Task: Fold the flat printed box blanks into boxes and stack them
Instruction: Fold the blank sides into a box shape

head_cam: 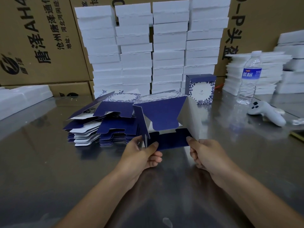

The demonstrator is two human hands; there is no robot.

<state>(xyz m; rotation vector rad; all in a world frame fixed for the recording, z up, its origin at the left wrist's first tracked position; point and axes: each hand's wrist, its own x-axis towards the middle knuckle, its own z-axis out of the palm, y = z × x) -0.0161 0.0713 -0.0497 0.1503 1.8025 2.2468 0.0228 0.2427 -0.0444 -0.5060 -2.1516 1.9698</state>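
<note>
A half-opened blue and white printed box (162, 112) is held above the steel table (49, 162), its open end with loose flaps facing me. My left hand (143, 153) pinches the left side flap, thumb on the inside. My right hand (207, 153) pinches the right wall near the bottom flap. To the left lies a fanned pile of flat box blanks (102, 122). One folded box (199, 88) stands upright behind, to the right.
Tall stacks of white foam trays (148, 46) line the back before brown cartons (32, 38). More foam pieces (263, 71) sit at the right, with a water bottle (249, 78) and a white controller (266, 112). Foam (21, 97) also lies at the left.
</note>
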